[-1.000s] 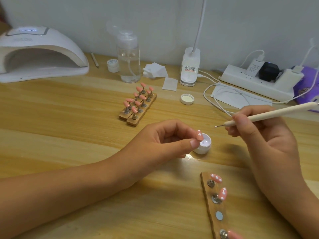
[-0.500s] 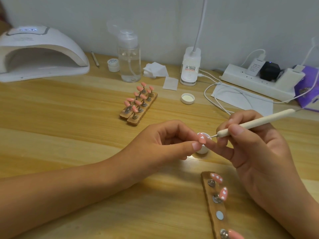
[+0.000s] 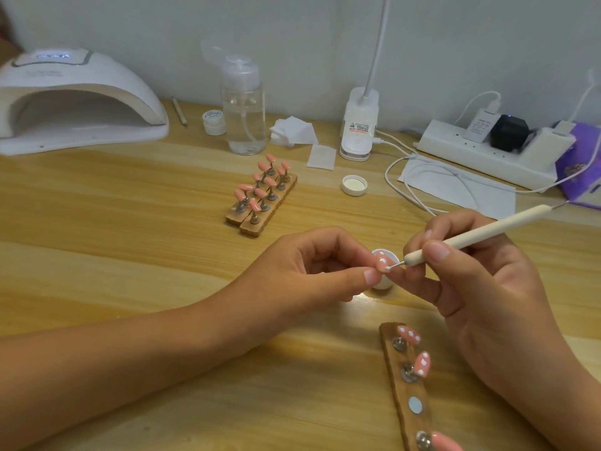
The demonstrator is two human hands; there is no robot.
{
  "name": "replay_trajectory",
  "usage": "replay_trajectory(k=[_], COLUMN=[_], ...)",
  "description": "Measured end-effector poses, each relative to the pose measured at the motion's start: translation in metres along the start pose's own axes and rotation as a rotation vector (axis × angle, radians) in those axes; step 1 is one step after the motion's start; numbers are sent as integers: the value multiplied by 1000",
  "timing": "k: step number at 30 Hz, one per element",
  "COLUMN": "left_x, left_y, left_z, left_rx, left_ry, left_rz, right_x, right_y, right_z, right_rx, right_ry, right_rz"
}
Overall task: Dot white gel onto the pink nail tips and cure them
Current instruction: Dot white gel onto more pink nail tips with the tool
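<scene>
Light wooden surface (image 3: 130, 242). Left hand (image 3: 309, 271) pinches pink nail tip (image 3: 380, 264) over small white gel pot (image 3: 383, 284); right hand (image 3: 481, 297) grips cream dotting tool (image 3: 471, 240), metal point seemingly touching tip.

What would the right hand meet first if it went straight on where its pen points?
The pink nail tip pinched in the left hand; the right hand's dotting pen seems to touch it, though depth is unclear.
</scene>
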State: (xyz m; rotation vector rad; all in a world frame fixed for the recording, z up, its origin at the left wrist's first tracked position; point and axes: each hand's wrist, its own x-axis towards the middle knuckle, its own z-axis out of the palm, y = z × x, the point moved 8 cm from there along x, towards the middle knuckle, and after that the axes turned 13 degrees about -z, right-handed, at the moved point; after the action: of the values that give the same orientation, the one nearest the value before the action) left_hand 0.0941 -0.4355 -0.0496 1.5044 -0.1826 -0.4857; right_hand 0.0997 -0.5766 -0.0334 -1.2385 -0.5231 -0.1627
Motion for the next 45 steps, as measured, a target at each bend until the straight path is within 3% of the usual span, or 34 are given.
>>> replay_trajectory(k=[45], left_x=[0], left_y=[-1], left_z=[-1], left_rx=[28], left_ry=[18], left_rz=[-10], right_x=[0], right_y=[-2], right_z=[3], right_rx=[29], right_ry=[-59], right_rz=[11])
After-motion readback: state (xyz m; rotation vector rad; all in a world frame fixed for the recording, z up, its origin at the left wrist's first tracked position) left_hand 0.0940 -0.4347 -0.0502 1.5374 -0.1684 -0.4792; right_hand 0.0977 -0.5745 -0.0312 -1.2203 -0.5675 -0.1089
